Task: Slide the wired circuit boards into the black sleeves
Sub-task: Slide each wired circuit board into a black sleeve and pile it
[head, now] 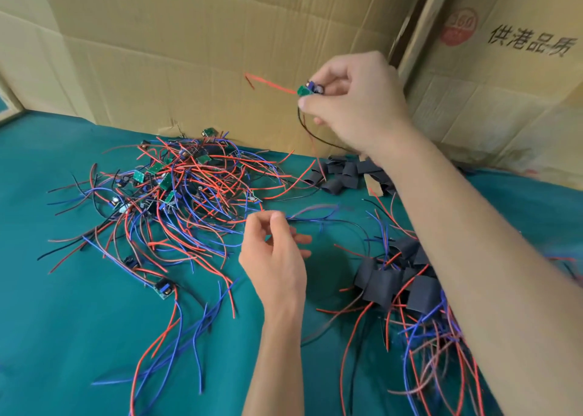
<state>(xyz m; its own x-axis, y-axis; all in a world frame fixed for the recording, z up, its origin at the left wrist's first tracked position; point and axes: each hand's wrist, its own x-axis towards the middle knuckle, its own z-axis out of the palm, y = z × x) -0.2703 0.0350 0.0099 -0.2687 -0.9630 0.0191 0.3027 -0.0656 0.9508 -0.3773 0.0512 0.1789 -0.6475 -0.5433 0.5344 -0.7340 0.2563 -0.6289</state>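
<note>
- Cardboard boxes (220, 53) wall off the far side of a green cloth (63, 337) that covers the work surface.
- Right hand (356, 103) is raised in front of the cardboard; its thumb and fingers pinch a small green circuit board (305, 89), with a red wire (268, 83) sticking out to the left and a black wire (310, 135) drooping below the hand.
- Left hand (274, 258) is lower and nearer, over the cloth, fingertips pinched narrowly together; it seems to hold the end of a blue wire (312, 215), though motion blur makes that uncertain.
- Bare wired boards lie in a tangled pile (176, 188) at far left.
- Empty black sleeves (340, 174) sit in a small heap at the far edge, under the right forearm.
- Boards already sleeved (397, 277) lie at near right, beside that arm.
- Judged step: a board is picked and its leads are being gathered, with no sleeve in hand yet.
- Risks: loose leads may snag the tangled pile and drag other boards along; splayed wires could catch on a sleeve's mouth; a hard tug might strain a solder joint; the forearm could sweep the empty sleeves or the finished heap aside.
</note>
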